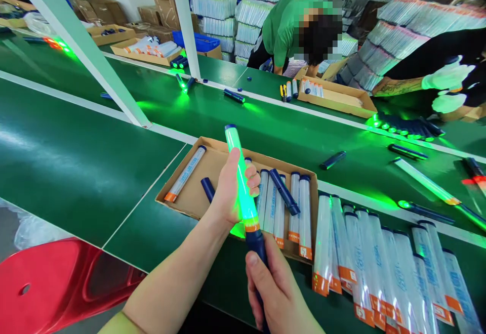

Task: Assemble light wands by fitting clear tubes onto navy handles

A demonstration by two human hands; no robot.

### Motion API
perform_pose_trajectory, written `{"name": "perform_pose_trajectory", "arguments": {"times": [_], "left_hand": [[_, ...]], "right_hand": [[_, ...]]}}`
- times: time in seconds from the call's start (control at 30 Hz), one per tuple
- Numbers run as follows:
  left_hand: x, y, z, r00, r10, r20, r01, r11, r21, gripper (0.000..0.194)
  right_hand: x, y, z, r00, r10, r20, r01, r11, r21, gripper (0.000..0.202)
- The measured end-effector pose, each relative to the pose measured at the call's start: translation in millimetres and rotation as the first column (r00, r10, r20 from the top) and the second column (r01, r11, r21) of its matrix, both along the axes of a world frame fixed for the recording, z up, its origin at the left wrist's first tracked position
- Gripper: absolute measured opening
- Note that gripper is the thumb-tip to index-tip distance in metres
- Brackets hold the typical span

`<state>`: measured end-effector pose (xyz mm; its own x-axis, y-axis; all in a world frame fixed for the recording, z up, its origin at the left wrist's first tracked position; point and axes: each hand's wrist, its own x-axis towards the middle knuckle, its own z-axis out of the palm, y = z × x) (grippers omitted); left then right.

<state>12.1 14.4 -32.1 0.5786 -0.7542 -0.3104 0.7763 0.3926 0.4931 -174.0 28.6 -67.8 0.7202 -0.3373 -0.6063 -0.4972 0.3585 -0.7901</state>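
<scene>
My left hand (228, 187) wraps around the lit green tube of a light baton (246, 192), which has a dark blue cap at its top end. My right hand (271, 283) grips the baton's dark blue handle, just below an orange band. The baton is tilted, its tube pointing away from me. Beneath it lies a shallow cardboard box (220, 159) with several clear tubes (305, 212) with orange ends. Two dark blue handles (284, 192) lie in that box too, one partly behind my left forearm. To its right, several more clear tubes (375, 258) lie on the green table.
Loose dark handles (333, 160) and lit batons (425, 179) lie on the green surface (273, 131) beyond. A person in green (288, 25) bends over another cardboard box (337, 98); a gloved hand (448, 76) shows at right. A white post (87, 50) crosses the left. A red stool (45, 283) stands lower left.
</scene>
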Motion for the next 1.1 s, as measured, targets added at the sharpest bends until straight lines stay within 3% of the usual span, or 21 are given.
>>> {"name": "perform_pose_trajectory", "arguments": {"times": [0.1,0.23,0.3,0.37,0.4,0.43,0.47,0.5,0.53,0.57,0.6,0.63,0.67,0.7,0.77,0.87,0.93,1.0,1.1], "left_hand": [[2.9,0.0,-5.3,0.997,-0.048,-0.065,0.048,0.999,-0.011,0.057],[6.1,-3.5,-14.2,0.996,-0.016,-0.084,0.016,1.0,-0.007,0.051],[6.6,-5.5,-20.6,0.998,0.035,-0.045,-0.033,0.998,0.052,0.05],[11.5,-4.9,-29.2,0.992,0.098,0.08,-0.111,0.978,0.175,0.048],[17.3,-2.6,-34.2,0.975,0.098,0.198,-0.147,0.958,0.247,0.047],[26.0,1.5,-39.1,0.932,0.066,0.358,-0.187,0.93,0.315,0.046],[37.3,7.6,-43.7,0.842,-0.008,0.54,-0.237,0.893,0.382,0.046],[50.6,15.9,-47.8,0.695,-0.12,0.708,-0.318,0.833,0.454,0.043],[64.8,26.0,-51.2,0.511,-0.273,0.815,-0.437,0.734,0.519,0.036],[78.5,37.2,-54.1,0.333,-0.453,0.827,-0.576,0.597,0.559,0.028],[90.4,48.6,-56.7,0.201,-0.634,0.746,-0.703,0.437,0.561,0.021],[99.7,59.1,-59.4,0.124,-0.783,0.609,-0.796,0.288,0.532,0.019],[105.9,67.9,-62.3,0.074,-0.885,0.46,-0.85,0.185,0.493,0.02],[108.9,74.3,-65.3,0.037,-0.942,0.334,-0.875,0.131,0.465,0.024],[108.0,79.7,-70.5,-0.017,-0.979,0.201,-0.888,0.108,0.447,0.034],[101.9,74.8,-72.5,0.03,-0.985,0.168,-0.868,0.058,0.494,0.042],[102.1,69.8,-69.5,0.07,-0.984,0.165,-0.826,0.035,0.562,0.04],[106.4,68.1,-64.2,0.072,-0.985,0.156,-0.793,0.038,0.608,0.037],[114.1,71.4,-52.9,0.04,-0.962,0.269,-0.815,0.124,0.565,0.03]], "right_hand": [[10.2,7.7,-3.4,0.998,-0.053,-0.021,0.054,0.998,0.017,0.095],[21.9,11.1,-6.1,0.998,-0.056,0.006,0.057,0.991,-0.12,0.079],[25.6,2.2,-9.3,1.0,-0.021,-0.019,0.019,0.991,-0.131,0.077],[32.7,-26.6,-12.6,0.996,0.056,-0.069,-0.069,0.976,-0.205,0.075],[39.2,-50.9,-13.0,0.989,0.087,-0.118,-0.121,0.939,-0.323,0.07],[48.0,-81.6,-12.1,0.981,0.107,-0.164,-0.173,0.863,-0.475,0.064],[59.1,-117.2,-9.4,0.964,0.066,-0.258,-0.229,0.699,-0.677,0.056],[71.8,-155.5,-5.2,0.955,-0.017,-0.297,-0.224,0.615,-0.756,0.048],[85.0,-193.9,0.3,0.939,-0.069,-0.337,-0.24,0.57,-0.785,0.043],[97.8,-229.5,6.5,0.918,-0.117,-0.38,-0.266,0.528,-0.807,0.039],[109.2,-259.9,12.5,0.893,-0.154,-0.424,-0.301,0.497,-0.814,0.034],[118.5,-283.4,17.8,0.869,-0.181,-0.46,-0.335,0.468,-0.818,0.028],[125.7,-298.8,22.0,0.85,-0.204,-0.486,-0.366,0.433,-0.823,0.024],[131.1,-305.7,24.7,0.84,-0.22,-0.496,-0.39,0.39,-0.834,0.02],[139.8,-295.3,25.5,0.853,-0.215,-0.475,-0.412,0.279,-0.867,0.02],[155.2,-237.6,17.6,0.902,-0.022,-0.432,-0.425,0.143,-0.894,0.027],[165.0,-192.6,10.6,0.878,0.188,-0.44,-0.463,0.103,-0.88,0.025],[168.0,-160.0,6.3,0.836,0.302,-0.459,-0.497,0.062,-0.865,0.02],[153.2,-148.2,6.8,0.829,0.251,-0.499,-0.524,0.038,-0.851,0.026]]}}
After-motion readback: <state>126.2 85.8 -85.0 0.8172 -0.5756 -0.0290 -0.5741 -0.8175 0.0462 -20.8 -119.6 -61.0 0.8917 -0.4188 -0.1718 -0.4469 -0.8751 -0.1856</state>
